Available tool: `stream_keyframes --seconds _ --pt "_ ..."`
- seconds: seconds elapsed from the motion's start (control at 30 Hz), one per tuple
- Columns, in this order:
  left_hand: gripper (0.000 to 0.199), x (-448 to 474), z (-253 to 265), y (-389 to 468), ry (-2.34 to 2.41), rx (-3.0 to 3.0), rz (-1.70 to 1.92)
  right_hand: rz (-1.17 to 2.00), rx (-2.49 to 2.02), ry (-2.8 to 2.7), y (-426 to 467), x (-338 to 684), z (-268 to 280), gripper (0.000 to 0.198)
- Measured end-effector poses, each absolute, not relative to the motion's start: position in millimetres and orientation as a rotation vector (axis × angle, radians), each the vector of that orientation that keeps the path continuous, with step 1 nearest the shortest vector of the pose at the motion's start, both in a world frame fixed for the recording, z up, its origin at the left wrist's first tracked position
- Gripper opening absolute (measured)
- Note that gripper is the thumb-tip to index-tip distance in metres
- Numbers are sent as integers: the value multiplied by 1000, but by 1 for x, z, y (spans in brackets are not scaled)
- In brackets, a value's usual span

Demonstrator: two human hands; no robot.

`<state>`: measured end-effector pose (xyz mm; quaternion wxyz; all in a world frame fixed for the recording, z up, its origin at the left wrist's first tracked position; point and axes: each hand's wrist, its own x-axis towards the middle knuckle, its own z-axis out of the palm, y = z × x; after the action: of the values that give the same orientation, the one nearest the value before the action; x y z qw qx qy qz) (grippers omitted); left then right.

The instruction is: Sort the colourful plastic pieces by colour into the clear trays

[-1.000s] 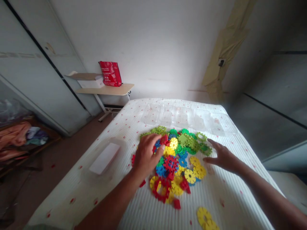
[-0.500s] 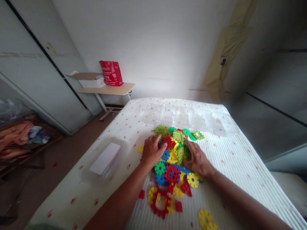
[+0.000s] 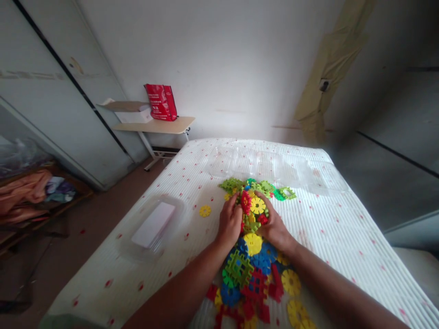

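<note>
My left hand and my right hand cup a clump of interlocking plastic pieces from both sides. Between them show a yellow notched disc and a red piece, along with green ones. My fingers curl around the clump, and the far fingertips are partly hidden. Closer to me, between my forearms, lies a loose heap with a green lattice square, blue discs and red square pieces. Beyond my hands are more green pieces.
Clear plastic trays lie across the far part of the sheet-covered surface. To the left, a clear container holds a pale box. A single yellow disc lies left of my hands. A red bag stands on a side table.
My hands have drawn closer together around the clump, the left one moving right. Pieces have shifted toward me, and a green lattice square now lies on the near heap.
</note>
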<state>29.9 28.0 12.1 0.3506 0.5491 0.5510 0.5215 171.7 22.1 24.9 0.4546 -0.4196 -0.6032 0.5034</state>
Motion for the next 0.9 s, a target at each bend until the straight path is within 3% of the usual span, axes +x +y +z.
stream_keyframes --seconds 0.3,0.57,0.77,0.9 --pt "33 35 18 24 1246 1118 1388 970 -1187 -1773 35 178 70 70" --pt "28 11 26 32 1324 1879 979 720 -1265 -2116 43 168 91 71" --pt "46 -15 33 25 1793 1920 534 915 -1361 -2176 41 149 112 70" --pt "39 -32 33 22 1882 1930 433 1164 -1155 -2163 36 142 111 78"
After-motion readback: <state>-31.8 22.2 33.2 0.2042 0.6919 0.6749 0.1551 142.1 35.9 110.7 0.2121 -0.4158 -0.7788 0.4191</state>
